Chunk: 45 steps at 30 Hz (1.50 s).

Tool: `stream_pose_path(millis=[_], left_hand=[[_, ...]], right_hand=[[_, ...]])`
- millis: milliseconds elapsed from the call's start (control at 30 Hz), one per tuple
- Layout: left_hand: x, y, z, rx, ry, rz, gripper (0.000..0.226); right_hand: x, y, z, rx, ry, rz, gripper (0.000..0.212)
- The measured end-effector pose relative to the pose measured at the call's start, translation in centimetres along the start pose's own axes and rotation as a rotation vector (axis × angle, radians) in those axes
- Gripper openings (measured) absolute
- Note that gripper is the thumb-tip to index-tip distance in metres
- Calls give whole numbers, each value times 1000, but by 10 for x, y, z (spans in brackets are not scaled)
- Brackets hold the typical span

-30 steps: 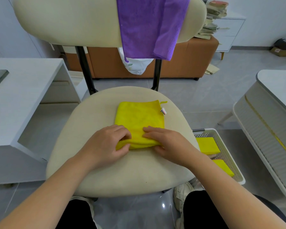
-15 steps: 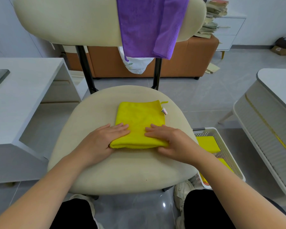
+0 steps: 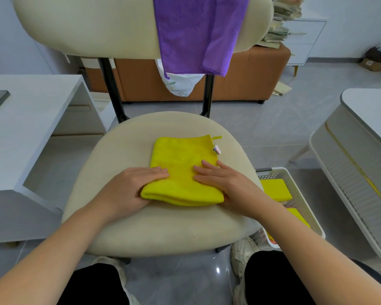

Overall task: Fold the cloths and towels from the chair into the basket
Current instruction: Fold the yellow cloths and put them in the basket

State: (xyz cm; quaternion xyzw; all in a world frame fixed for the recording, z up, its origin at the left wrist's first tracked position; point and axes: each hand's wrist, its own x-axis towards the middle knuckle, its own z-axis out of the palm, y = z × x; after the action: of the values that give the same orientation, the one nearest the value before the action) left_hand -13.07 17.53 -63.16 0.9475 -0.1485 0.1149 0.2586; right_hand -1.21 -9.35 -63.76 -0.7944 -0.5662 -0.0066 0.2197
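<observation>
Yellow cloth (image 3: 180,164): folded, flat on the seat (image 3: 163,227), thick fold nearest the person, tag at its far right corner.
Left hand (image 3: 128,190): forearm in from lower left; palm down, fingers straight and together, pressing the cloth's near left edge; nothing grasped.
Right hand (image 3: 227,183): palm down, fingers straight and slightly spread, pressing the cloth's near right part; nothing grasped.
Purple towel (image 3: 196,34): draped over the backrest (image 3: 86,25).
Basket (image 3: 299,199): on the floor right of the seat, folded yellow cloths (image 3: 275,190) inside.

Home living room, brown sofa (image 3: 251,80), tiled floor (image 3: 273,128)
</observation>
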Motion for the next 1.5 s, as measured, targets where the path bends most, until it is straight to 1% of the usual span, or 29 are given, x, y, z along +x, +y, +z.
stream_pose_path(millis=[100, 167, 300, 367, 433, 533, 600, 633, 667, 700, 733, 767, 800, 833, 867, 933, 967, 1000, 1067, 1100, 1133, 1167, 1200, 1233, 1267, 1333, 1367, 1433, 1500], left_hand=[[2, 0, 2, 78, -14, 47, 70], [3, 0, 5, 71, -38, 34, 70], [2, 1, 6, 1, -116, -34, 63], [3, 2, 5, -55, -98, -68, 59], [5, 5, 3, -88, -49, -70, 54], [6, 10, -1, -76, 22, -55, 49], [7, 13, -3, -54, 43, -57, 49], [9, 17, -5, -99, 67, -89, 44], [12, 22, -8, -211, 108, -153, 33], [16, 29, -12, -386, 172, -233, 23], [20, 36, -17, -560, 251, -330, 24], [25, 45, -23, -731, 315, -402, 19], [30, 52, -28, -860, 344, -452, 11], [35, 61, -34, -961, 344, -508, 8], [39, 66, -38, -1034, 323, -564, 14], [47, 68, -41, -1115, 263, -684, 17], [51, 66, -40, -1099, 247, -740, 18], [54, 60, -35, -1023, 245, -785, 19], [59, 45, -24, -736, 280, -849, 25], [61, 37, -19, -568, 272, -866, 33], [60, 30, -14, -390, 225, -867, 45], [57, 26, -10, -209, 153, -850, 56], [53, 24, -8, -47, 102, -800, 61], [49, 23, -7, 61, 95, -726, 59], [44, 22, -8, 111, 125, -629, 54], [36, 23, -13, 112, 187, -377, 36], [32, 25, -15, 85, 166, -263, 33], [23, 27, -16, 59, 21, -70, 36], [16, 29, -13, 135, -149, 31, 42]], right_hand=[[-3, 0, 1, 69, -3, 38, 55], [-5, -2, -1, 90, -7, 68, 53], [-4, -4, -1, 36, -46, 71, 62], [-2, -3, 0, 10, -7, 61, 53], [-2, -1, -1, 32, 30, 93, 45], [-1, -3, -7, 150, 55, 198, 41], [2, -10, -10, 241, 110, 222, 34], [5, -14, -13, 288, 157, 221, 28], [7, -18, -16, 342, 214, 238, 25], [10, -23, -22, 414, 270, 279, 22], [14, -28, -29, 509, 326, 333, 19], [18, -32, -36, 633, 369, 388, 22], [23, -36, -43, 766, 405, 431, 29], [27, -39, -50, 898, 405, 484, 40], [30, -40, -55, 1022, 376, 552, 44], [36, -38, -60, 1226, 274, 693, 31], [38, -36, -60, 1275, 234, 760, 26], [40, -33, -58, 1279, 211, 824, 24], [45, -27, -51, 1157, 173, 948, 27], [47, -24, -46, 1060, 161, 983, 31], [48, -19, -41, 970, 176, 999, 34], [47, -16, -37, 887, 211, 1002, 39], [45, -12, -34, 780, 251, 973, 42], [42, -9, -33, 639, 276, 918, 43], [38, -9, -34, 483, 276, 844, 41], [30, -11, -36, 266, 278, 670, 35], [27, -11, -34, 217, 274, 591, 33], [21, -15, -31, 165, 239, 450, 32], [16, -17, -28, 158, 169, 358, 36]])
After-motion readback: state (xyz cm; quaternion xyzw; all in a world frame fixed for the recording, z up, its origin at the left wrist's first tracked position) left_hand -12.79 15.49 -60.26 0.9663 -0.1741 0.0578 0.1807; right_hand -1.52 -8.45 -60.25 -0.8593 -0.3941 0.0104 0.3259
